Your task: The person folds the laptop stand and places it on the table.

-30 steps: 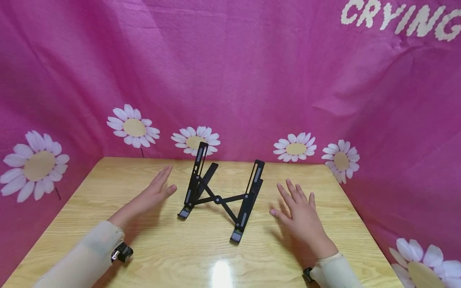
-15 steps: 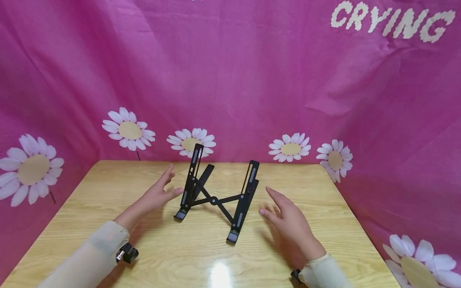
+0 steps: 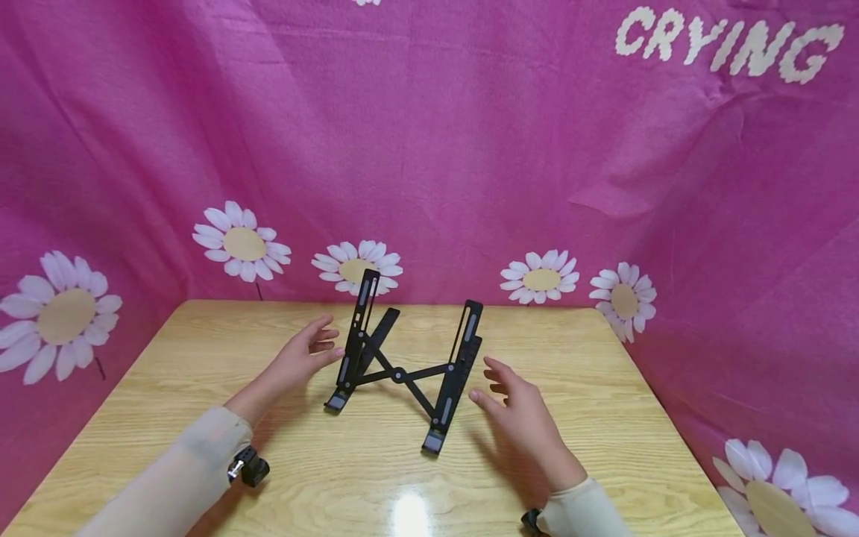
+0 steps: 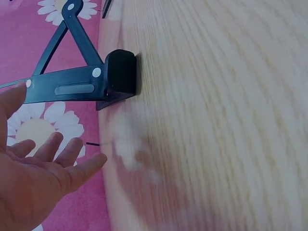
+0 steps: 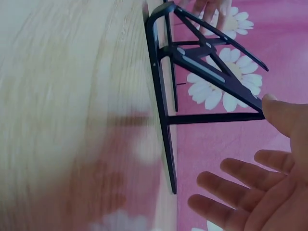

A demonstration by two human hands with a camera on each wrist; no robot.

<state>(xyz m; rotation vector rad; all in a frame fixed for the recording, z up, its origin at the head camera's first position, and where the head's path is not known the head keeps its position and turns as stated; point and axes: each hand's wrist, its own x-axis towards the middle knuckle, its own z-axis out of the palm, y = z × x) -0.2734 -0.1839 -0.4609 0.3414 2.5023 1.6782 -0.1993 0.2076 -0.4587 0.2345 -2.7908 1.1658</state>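
A black folding stand [image 3: 406, 369] with crossed struts stands unfolded in the middle of a wooden table [image 3: 376, 477]. My left hand [image 3: 310, 352] hovers just left of its left arm, fingers relaxed and spread, holding nothing; the thumb reaches toward the arm. My right hand [image 3: 510, 395] hovers just right of the right arm, also open and holding nothing. In the left wrist view the stand's foot [image 4: 120, 72] lies above my left hand [image 4: 43, 163]. In the right wrist view the stand [image 5: 192, 62] lies close beside my right hand [image 5: 250, 192], whose thumb tip is near a strut.
A pink cloth with white daisies [image 3: 244, 242] and the word CRYING [image 3: 725, 37] hangs behind and at both sides of the table. Light-coloured sleeves cover both forearms, each with a small wrist camera [image 3: 250, 468].
Both hands have moved inward toward the stand, and their fingers have loosened from flat to slightly bent. The stand has not moved.
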